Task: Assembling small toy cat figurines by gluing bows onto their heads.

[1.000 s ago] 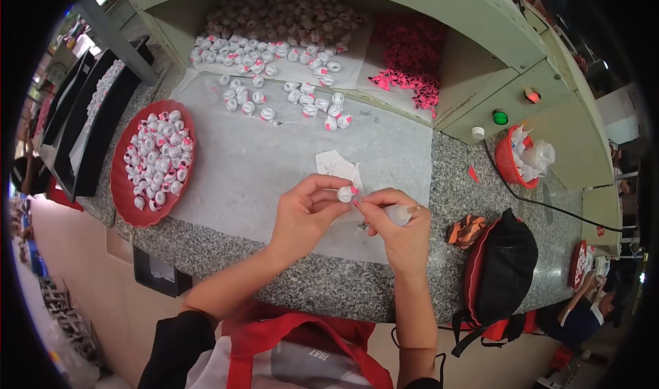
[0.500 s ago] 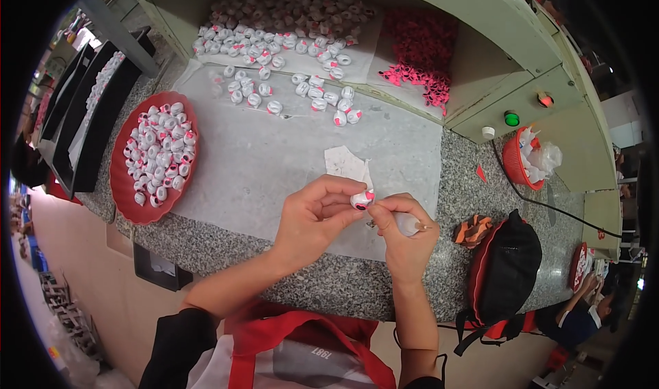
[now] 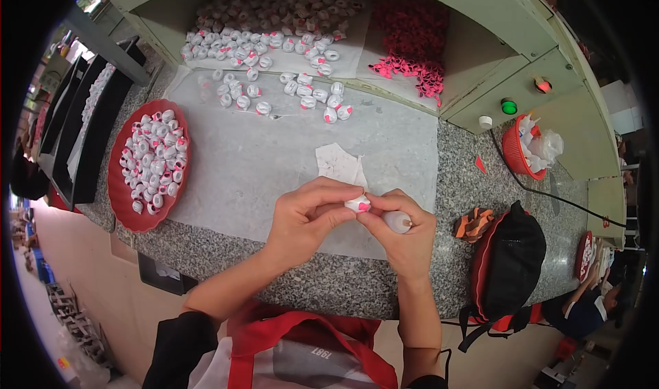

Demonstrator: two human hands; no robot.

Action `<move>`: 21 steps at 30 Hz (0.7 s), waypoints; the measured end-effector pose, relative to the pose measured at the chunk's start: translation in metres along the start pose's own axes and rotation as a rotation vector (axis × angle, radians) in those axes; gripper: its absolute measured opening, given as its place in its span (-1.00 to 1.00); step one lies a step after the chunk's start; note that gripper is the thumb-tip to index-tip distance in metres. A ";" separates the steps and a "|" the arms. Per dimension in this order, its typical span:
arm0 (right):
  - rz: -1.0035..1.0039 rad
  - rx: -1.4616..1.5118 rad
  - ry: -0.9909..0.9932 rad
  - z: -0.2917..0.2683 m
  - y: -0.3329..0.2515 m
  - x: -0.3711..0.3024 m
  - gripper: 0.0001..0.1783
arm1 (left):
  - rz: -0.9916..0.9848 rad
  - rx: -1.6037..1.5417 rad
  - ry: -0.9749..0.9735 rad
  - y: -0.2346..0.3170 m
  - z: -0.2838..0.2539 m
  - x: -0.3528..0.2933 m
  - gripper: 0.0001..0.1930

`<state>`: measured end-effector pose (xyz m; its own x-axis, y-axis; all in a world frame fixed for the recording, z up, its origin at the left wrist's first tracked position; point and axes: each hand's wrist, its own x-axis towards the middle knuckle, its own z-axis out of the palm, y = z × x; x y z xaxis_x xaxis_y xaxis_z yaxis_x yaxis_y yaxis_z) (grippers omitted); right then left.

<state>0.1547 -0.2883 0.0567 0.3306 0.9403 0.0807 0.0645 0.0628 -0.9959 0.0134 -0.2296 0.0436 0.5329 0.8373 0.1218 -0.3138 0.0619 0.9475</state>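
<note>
Near the front of the sheet, my left hand [image 3: 296, 223] pinches a small round white piece with a pink patch [image 3: 357, 204] between thumb and fingertips. My right hand [image 3: 410, 246] meets it from the other side, its thumb and forefinger touching the piece. A small whitish squeeze bottle with a thin tip [image 3: 397, 221] is tucked in that same right hand, pointing to the right. Just beyond my hands lies a torn scrap of white paper [image 3: 338, 161]. Whether a smaller part sits between my fingertips is hidden.
At left stands a red scalloped bowl [image 3: 123, 204] of similar pieces. More white pieces [image 3: 240, 46] and pink parts [image 3: 412, 53] fill the shelf. To the right are a red basket [image 3: 513, 159] with bottles, a cable, an orange-black cloth [image 3: 473, 225] and a black bag [image 3: 515, 265].
The piece has turned, so its pink patch faces me. My right fingers have closed in against it, and the bottle has shifted slightly left. The view has moved a little.
</note>
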 end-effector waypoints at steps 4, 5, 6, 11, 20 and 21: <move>0.180 0.046 -0.023 -0.004 0.008 0.005 -0.83 | -0.103 0.034 0.010 -0.006 -0.004 0.003 -0.77; 0.174 0.045 -0.018 -0.005 0.009 0.006 -0.83 | -0.200 -0.053 0.027 -0.008 -0.006 0.004 -0.76; 0.159 0.005 -0.027 -0.005 0.009 0.006 -0.79 | -0.296 -0.140 0.044 -0.008 -0.006 0.004 -0.75; -0.090 -0.094 -0.060 0.001 -0.003 0.002 -0.67 | -0.356 -0.303 0.120 -0.003 -0.004 0.002 -0.75; 0.033 0.265 -0.118 -0.006 0.009 0.004 -0.79 | -0.202 -0.059 -0.061 0.004 -0.006 -0.004 -0.74; 0.079 0.330 -0.121 -0.006 0.009 0.004 -0.79 | -0.211 -0.066 -0.060 0.003 -0.007 -0.005 -0.77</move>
<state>0.1619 -0.2858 0.0480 0.2077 0.9780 0.0176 -0.2704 0.0747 -0.9599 0.0042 -0.2299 0.0441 0.6375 0.7683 -0.0574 -0.2402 0.2689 0.9327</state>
